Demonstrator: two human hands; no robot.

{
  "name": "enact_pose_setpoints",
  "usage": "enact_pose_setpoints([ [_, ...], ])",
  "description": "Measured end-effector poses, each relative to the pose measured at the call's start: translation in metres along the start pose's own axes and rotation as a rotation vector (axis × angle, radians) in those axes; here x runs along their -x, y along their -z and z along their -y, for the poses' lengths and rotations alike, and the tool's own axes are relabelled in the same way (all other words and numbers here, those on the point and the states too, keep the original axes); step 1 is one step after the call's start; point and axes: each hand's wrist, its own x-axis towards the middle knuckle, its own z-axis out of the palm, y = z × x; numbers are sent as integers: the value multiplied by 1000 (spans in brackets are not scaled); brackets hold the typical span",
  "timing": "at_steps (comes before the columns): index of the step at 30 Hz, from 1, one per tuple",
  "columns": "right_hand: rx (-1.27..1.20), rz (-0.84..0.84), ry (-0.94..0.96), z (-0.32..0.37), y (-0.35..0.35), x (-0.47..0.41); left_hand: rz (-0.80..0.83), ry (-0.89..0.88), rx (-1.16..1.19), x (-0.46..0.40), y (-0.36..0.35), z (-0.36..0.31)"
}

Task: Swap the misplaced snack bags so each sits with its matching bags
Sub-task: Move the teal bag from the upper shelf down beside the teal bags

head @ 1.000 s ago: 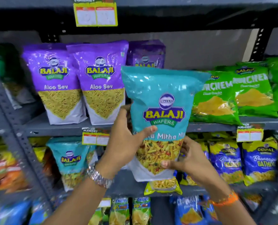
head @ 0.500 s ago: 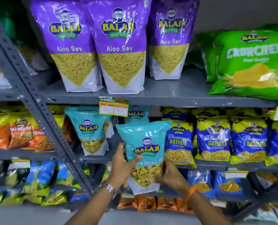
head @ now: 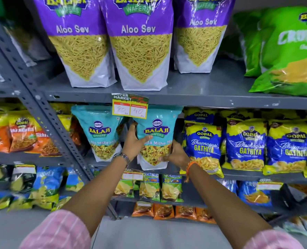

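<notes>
Between the two hands, on the middle shelf (head: pixel 194 102), a teal snack bag (head: pixel 156 139) stands upright, its long axis vertical, top edge up under the shelf above and printed front facing out toward the person. The left hand (head: pixel 134 141) grips its left edge, thumb laid across the front just below the logo, fingers wrapped behind. The right hand (head: pixel 176 154) clasps the lower right corner, fingers curled around the side; whether the bag's base already rests on the shelf I cannot tell, since the hands and the shelf lip cover it. Just left of the left hand stands a second teal bag (head: pixel 101 135) of the same kind, upright and facing the same way, the two nearly side by side. A yellow price tag (head: pixel 129 107) hangs from the shelf edge above the hands, overlapping the tops of both teal bags. Right of the right hand, blue and yellow bags (head: pixel 203 148) fill the same shelf. Above the hands, three purple bags (head: pixel 140 38) stand in a row, with green bags (head: pixel 289 51) to their right.
</notes>
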Motion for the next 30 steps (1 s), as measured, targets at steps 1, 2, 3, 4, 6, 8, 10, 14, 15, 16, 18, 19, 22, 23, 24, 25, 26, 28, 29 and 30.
enact_pose_setpoints([
  [1, -13, -7, 1, 0, -1, -4, 9, -3, 1, -4, -1, 1],
  [2, -27, -20, 4, -1, -3, -8, 11, -4, 5, -8, -1, 3],
  [3, -34, -28, 5, -4, -4, -11, 12, -3, 5, -11, -1, 5],
  [4, -43, -43, 10, -10, -5, -17, 12, -3, 10, -15, -2, 8],
  [6, -41, -51, 18, -25, -8, -31, 24, -5, 18, -19, -3, 12],
  [8, -21, -74, 18, -32, -10, -36, 36, -4, 28, -21, -2, 16],
  [10, 10, -110, 16, -27, -11, -32, 41, 3, 29, -24, -2, 20],
  [14, 35, -158, 13, -13, -13, -25, 44, 12, 36, -28, -2, 22],
  [15, 35, -160, 10, -12, -13, -25, 46, 13, 36, -29, -2, 22],
  [16, 39, -164, 9, -12, -13, -25, 52, 14, 40, -30, -2, 23],
  [18, 58, -178, 9, -12, -13, -26, 63, 17, 46, -31, -1, 23],
  [19, 65, -180, 7, -12, -13, -26, 64, 18, 41, -31, 0, 23],
  [22, 78, -178, 0, -10, -14, -24, 59, 21, 22, -30, 2, 22],
  [23, 80, -182, -5, -9, -15, -22, 53, 23, 19, -29, 3, 22],
  [24, 80, -186, -8, -7, -16, -20, 47, 23, 17, -29, 4, 23],
  [25, 81, -189, -15, -5, -16, -16, 45, 21, 13, -28, 5, 23],
  [26, 80, -192, -21, -1, -15, -12, 46, 21, 11, -27, 7, 24],
  [28, 70, -204, -22, 2, -13, -5, 41, 30, 18, -21, 8, 23],
  [29, 59, -225, -24, 5, -12, 1, 19, 41, 18, -15, 7, 23],
  [30, 42, -265, -22, 8, -10, 7, -21, 56, 20, -9, 6, 23],
])
